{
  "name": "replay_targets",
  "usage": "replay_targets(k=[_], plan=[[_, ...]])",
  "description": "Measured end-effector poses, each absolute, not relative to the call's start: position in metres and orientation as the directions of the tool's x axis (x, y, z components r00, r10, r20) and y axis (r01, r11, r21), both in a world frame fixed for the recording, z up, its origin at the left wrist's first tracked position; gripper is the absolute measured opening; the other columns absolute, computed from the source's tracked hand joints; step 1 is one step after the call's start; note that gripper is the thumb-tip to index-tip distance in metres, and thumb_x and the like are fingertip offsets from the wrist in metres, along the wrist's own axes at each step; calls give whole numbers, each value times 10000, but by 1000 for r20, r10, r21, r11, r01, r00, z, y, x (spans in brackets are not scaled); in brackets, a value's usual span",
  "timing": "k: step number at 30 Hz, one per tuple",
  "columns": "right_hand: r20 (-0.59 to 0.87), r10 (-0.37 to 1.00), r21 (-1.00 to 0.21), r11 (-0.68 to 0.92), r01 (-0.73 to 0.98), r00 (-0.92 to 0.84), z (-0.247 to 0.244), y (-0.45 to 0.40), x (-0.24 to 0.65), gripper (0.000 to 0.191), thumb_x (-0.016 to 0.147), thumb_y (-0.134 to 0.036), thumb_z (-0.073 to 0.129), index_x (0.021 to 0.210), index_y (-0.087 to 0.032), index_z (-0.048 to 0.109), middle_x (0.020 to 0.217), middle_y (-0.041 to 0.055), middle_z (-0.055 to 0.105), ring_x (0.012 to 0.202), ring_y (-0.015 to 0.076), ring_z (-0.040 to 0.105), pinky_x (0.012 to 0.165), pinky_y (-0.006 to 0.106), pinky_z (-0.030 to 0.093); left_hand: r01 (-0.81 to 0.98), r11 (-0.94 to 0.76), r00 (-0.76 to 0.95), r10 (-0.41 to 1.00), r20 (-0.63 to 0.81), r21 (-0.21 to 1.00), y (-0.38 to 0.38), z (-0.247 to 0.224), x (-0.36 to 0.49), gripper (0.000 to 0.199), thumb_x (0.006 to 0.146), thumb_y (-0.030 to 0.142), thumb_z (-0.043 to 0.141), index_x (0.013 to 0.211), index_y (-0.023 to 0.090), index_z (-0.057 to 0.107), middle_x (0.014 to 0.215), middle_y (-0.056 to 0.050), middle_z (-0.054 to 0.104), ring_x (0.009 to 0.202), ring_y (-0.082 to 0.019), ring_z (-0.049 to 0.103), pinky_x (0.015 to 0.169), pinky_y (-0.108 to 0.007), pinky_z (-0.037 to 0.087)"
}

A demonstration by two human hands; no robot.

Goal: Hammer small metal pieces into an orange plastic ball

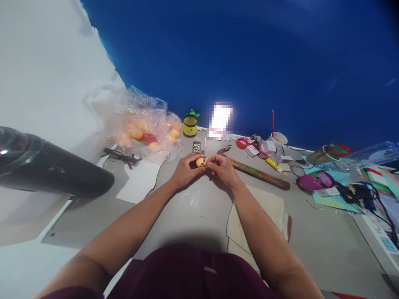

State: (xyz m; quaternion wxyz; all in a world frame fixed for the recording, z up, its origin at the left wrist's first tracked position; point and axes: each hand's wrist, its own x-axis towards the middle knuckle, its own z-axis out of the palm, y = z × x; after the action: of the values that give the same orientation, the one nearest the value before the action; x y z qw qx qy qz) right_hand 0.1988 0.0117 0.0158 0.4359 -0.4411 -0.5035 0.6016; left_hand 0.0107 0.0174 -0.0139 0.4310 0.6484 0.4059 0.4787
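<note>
A small yellow-orange ball with dark marks is held in the fingers of my left hand, above the grey tabletop. My right hand is closed in a pinch against the ball's right side. Whatever lies between those fingertips, if anything, is too small to make out. Just beyond the ball sits a little tray of shiny metallic pieces. A wooden-handled hammer lies to the right of my right hand, its head pointing towards the back.
Clear plastic bags of orange balls stand at the back left, near glasses and a large dark cylinder. A yellow cup and bright phone-like screen stand behind. Cloth, a white cup and cables occupy the right.
</note>
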Motion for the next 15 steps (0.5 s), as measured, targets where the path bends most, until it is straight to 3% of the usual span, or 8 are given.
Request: replay_targets(k=[15], plan=[[-90,969,-993,-105,-56,-229,13,13,199,346,686,-492,841,764,-201,671,645,-9,664,490,86,465,446,217,340,125,-301,209,940,272,945,16,-11,10,395,768,302,874,1145,203,813,1113,-87,734,1046,-252,687,945,-376,547]])
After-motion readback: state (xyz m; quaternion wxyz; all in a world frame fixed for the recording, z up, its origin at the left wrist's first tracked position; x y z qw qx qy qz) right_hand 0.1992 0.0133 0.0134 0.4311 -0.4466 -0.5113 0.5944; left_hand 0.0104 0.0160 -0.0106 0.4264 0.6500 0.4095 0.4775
